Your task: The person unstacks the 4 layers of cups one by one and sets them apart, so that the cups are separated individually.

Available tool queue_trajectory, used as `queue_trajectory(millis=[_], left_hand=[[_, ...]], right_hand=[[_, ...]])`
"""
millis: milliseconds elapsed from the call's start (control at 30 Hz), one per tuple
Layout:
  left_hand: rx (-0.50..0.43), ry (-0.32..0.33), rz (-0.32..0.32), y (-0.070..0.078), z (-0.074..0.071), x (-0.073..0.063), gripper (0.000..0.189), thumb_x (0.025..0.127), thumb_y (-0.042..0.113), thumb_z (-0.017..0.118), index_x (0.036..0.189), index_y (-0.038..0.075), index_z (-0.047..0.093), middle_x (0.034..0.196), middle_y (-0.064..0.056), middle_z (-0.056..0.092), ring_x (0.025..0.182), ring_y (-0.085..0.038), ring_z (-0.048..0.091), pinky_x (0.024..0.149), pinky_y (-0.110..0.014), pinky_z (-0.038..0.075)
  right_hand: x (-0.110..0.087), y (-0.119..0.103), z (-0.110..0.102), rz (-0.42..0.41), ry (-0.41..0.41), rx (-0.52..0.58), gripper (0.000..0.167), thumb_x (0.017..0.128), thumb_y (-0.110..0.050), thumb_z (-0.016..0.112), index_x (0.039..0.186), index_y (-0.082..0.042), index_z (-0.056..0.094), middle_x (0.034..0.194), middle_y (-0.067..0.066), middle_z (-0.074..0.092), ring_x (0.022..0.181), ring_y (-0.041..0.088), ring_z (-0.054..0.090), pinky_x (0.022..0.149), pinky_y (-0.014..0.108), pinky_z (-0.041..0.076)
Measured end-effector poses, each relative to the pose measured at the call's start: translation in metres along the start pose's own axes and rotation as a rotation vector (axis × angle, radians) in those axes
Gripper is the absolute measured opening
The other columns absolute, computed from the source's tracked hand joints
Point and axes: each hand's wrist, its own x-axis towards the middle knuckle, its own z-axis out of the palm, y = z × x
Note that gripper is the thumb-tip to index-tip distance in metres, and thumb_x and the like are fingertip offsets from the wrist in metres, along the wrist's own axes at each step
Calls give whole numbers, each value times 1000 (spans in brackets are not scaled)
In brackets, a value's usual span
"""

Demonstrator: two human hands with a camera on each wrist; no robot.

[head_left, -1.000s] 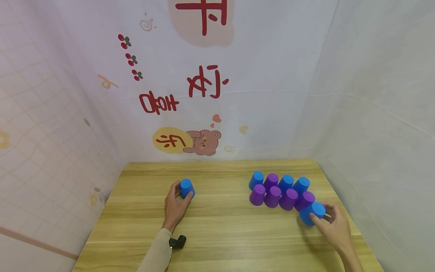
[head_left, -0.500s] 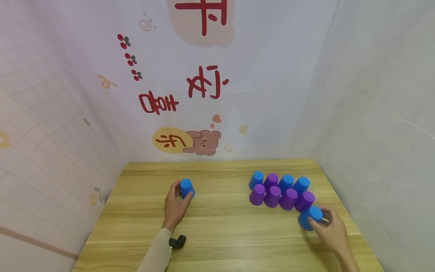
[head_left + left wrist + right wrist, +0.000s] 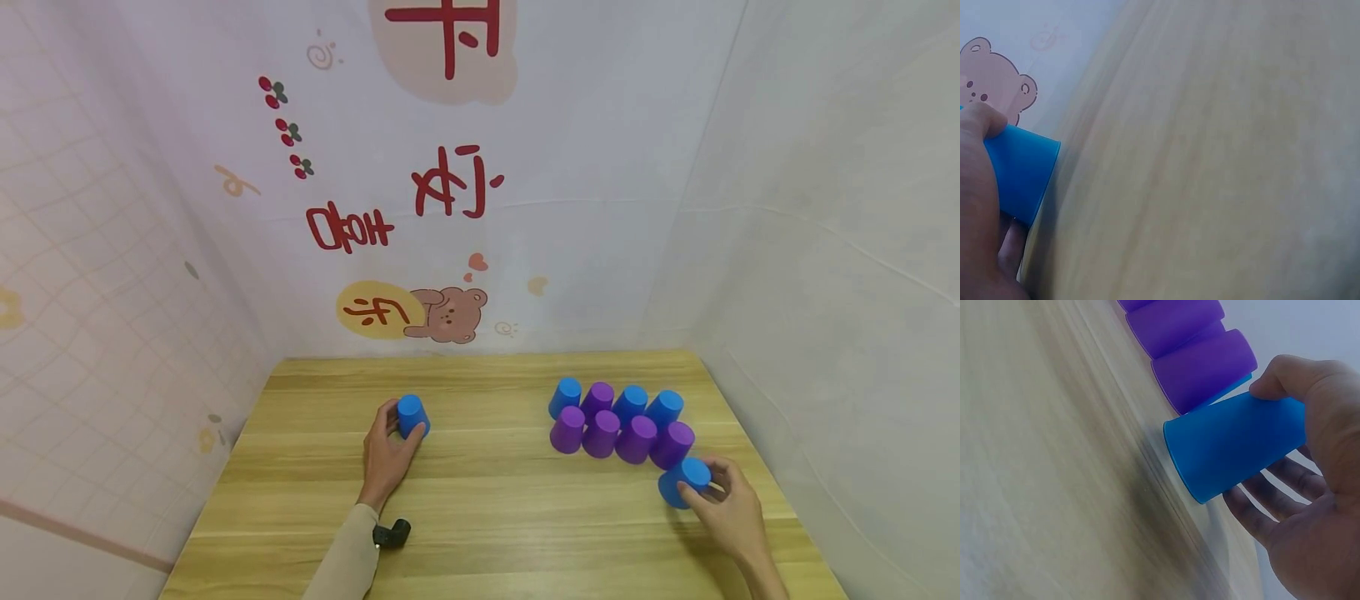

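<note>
My left hand (image 3: 386,454) grips an upside-down blue cup (image 3: 412,417) at the table's left, thumb on one side and fingers round the other. In the left wrist view that blue cup (image 3: 1022,169) has its wide rim close to the wood. At the right, my right hand (image 3: 733,508) holds another blue cup (image 3: 681,483) between thumb and fingers, mouth down. The right wrist view has this blue cup (image 3: 1229,444) beside the nearest purple cup (image 3: 1204,372). In the head view it sits just in front of the end purple cup (image 3: 672,444) of the front row.
Two rows of upside-down cups stand at the right: a purple front row (image 3: 602,434) and a back row with blue cups (image 3: 632,404) and one purple cup (image 3: 598,400). Cloth walls enclose the wooden table (image 3: 510,517). A black strap (image 3: 392,533) circles my left wrist.
My right hand has drawn its blue cup slightly toward me and left, away from the end purple cup, then nearly stopped. My left hand has stayed still on its cup.
</note>
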Motion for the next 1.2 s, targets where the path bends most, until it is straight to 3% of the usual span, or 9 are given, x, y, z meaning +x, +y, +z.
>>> queue_trajectory(millis=[67, 233, 300, 600, 833, 1000, 1200], left_hand=[[-2, -1, 4, 0, 0, 0, 68, 98, 20, 90, 157, 10, 57, 152, -19, 69, 142, -39, 70, 123, -59, 58], [-3, 1, 10, 0, 0, 0, 68, 98, 19, 90, 157, 10, 57, 151, -19, 70, 141, -38, 70, 123, -58, 58], [-7, -1, 9, 0, 0, 0, 69, 98, 19, 90, 158, 10, 57, 151, -19, 69, 141, -38, 70, 123, -59, 58], [-9, -13, 20, 5, -3, 4, 68, 99, 18, 89, 158, 12, 56, 150, -18, 69, 141, -38, 70, 122, -59, 58], [-15, -47, 53, 23, -2, 7, 66, 100, 21, 89, 158, 14, 57, 152, -14, 70, 144, -35, 68, 124, -59, 57], [-23, -82, 78, 41, 2, 6, 66, 99, 22, 90, 156, 15, 58, 149, -12, 71, 141, -35, 69, 120, -58, 61], [-30, -124, 174, 61, 15, -3, 65, 98, 20, 91, 155, 13, 60, 148, -12, 72, 133, -35, 74, 110, -58, 66]], right_hand=[[0, 0, 0, 5, -3, -5, 60, 96, -15, 92, 141, 2, 58, 116, -28, 63, 105, -23, 57, 84, 2, 57], [0, 1, 0, 0, -6, -26, 61, 96, -16, 93, 141, 3, 57, 128, 9, 72, 104, -24, 56, 83, 2, 57], [1, 1, 0, -5, -5, -35, 61, 95, -16, 93, 141, 3, 57, 129, 14, 72, 103, -24, 56, 83, 2, 57], [2, 0, -2, -13, -24, -32, 59, 95, -16, 93, 138, 2, 58, 123, 1, 72, 103, -22, 58, 83, 5, 59], [3, 1, -2, -34, -15, -18, 57, 94, -14, 93, 137, 2, 58, 111, -35, 60, 104, -22, 58, 83, 4, 59], [3, 3, -3, -44, -18, -15, 58, 94, -14, 94, 136, 2, 58, 110, -36, 60, 104, -22, 58, 82, 4, 58], [3, 3, -4, -42, -26, -21, 59, 94, -15, 94, 136, 2, 58, 111, -37, 59, 105, -23, 57, 82, 4, 58]])
